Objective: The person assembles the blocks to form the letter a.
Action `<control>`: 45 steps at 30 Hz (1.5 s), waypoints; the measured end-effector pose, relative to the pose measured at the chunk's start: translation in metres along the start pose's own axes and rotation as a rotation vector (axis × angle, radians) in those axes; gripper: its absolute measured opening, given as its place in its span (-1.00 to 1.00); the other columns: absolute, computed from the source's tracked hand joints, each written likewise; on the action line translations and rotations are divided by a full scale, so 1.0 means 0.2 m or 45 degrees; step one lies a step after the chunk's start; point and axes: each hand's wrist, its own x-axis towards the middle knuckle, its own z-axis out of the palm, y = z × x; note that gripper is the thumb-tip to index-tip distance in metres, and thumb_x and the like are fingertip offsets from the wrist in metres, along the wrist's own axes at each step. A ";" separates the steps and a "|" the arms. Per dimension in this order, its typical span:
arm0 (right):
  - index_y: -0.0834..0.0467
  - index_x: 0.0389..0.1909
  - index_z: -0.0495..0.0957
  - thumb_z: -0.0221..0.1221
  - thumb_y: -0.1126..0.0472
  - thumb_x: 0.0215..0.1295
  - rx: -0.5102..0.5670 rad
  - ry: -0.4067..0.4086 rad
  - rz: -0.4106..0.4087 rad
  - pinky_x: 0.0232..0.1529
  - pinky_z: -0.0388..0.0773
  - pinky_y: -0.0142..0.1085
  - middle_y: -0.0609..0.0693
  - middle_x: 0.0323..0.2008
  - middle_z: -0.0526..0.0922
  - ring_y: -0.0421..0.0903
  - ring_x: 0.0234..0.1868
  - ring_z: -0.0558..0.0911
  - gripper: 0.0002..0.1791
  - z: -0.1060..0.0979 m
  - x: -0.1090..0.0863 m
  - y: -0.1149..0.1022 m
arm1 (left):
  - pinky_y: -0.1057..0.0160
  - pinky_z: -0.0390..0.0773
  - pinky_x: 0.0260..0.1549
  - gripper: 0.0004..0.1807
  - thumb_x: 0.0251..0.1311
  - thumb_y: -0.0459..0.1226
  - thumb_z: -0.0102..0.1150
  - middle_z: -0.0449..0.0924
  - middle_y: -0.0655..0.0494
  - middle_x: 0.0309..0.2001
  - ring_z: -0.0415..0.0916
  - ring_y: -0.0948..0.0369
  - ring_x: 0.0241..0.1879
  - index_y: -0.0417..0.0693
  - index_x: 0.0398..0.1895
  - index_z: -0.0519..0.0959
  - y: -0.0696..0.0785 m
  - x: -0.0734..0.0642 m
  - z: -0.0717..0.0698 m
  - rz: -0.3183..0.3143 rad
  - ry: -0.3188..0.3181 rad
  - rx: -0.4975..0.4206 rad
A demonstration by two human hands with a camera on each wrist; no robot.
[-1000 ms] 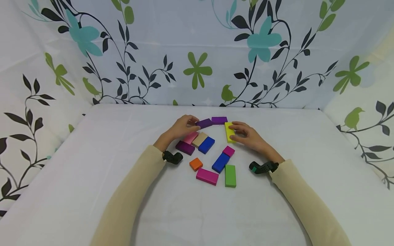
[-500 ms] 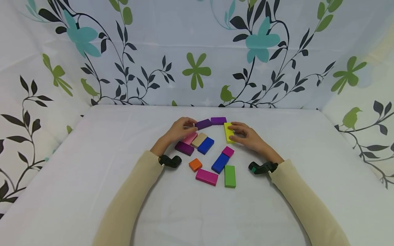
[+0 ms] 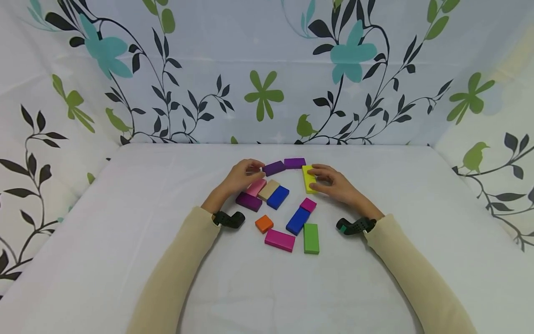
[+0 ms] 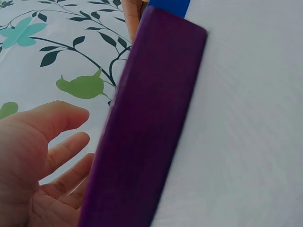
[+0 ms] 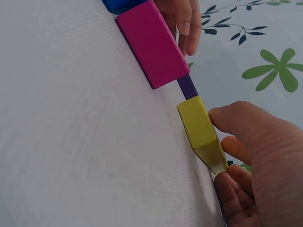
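Observation:
Near the back of the table, my left hand [image 3: 243, 177] has loosely bent fingers beside the left end of a dark purple block [image 3: 273, 168]. A gap shows between its thumb and fingers in the left wrist view. My right hand [image 3: 333, 183] holds a yellow block [image 3: 308, 179] at its right side, thumb nearer me and fingers farther back. This block [image 5: 198, 122] also shows against the thumb in the right wrist view. A violet block [image 3: 294, 163] lies between the dark purple and yellow ones, forming a bent row with them.
Before the left hand lie pink [image 3: 256, 188], plum [image 3: 249, 202], beige [image 3: 269, 190] and blue [image 3: 277, 197] blocks, side by side. Closer lie an orange block [image 3: 264, 223], a magenta block [image 3: 280, 240], a green block [image 3: 311, 239], and a blue block [image 3: 297, 221] touching a small magenta one [image 3: 308, 205].
My left hand has drawn slightly left, off the end of the dark purple block. The right hand stays at the yellow block, and the blocks keep their arrangement. The head view has shifted a little.

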 end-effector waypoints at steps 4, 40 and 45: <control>0.36 0.43 0.44 0.23 0.28 0.51 0.002 -0.007 -0.007 0.53 0.27 0.18 0.33 0.58 0.21 0.36 0.45 0.41 -0.46 0.00 0.00 0.00 | -0.09 0.41 0.44 -0.52 0.52 -0.24 0.16 0.43 -0.31 0.38 0.42 -0.18 0.43 -0.32 0.38 0.47 0.00 -0.01 0.00 -0.005 0.003 -0.013; 0.35 0.42 0.46 0.24 0.25 0.51 -0.028 0.013 0.001 0.51 0.28 0.21 0.34 0.57 0.23 0.37 0.43 0.44 -0.47 0.03 -0.04 0.01 | -0.10 0.48 0.37 -0.49 0.52 -0.30 0.16 0.45 -0.28 0.37 0.47 -0.17 0.36 -0.29 0.44 0.40 0.13 -0.04 0.05 0.151 -0.016 -0.006; 0.36 0.42 0.45 0.23 0.26 0.52 -0.027 0.009 -0.015 0.52 0.27 0.20 0.34 0.57 0.22 0.37 0.43 0.43 -0.47 0.01 -0.02 -0.01 | -0.10 0.51 0.34 -0.49 0.51 -0.31 0.17 0.46 -0.30 0.37 0.49 -0.17 0.34 -0.30 0.44 0.40 0.15 -0.03 0.05 0.191 -0.027 0.001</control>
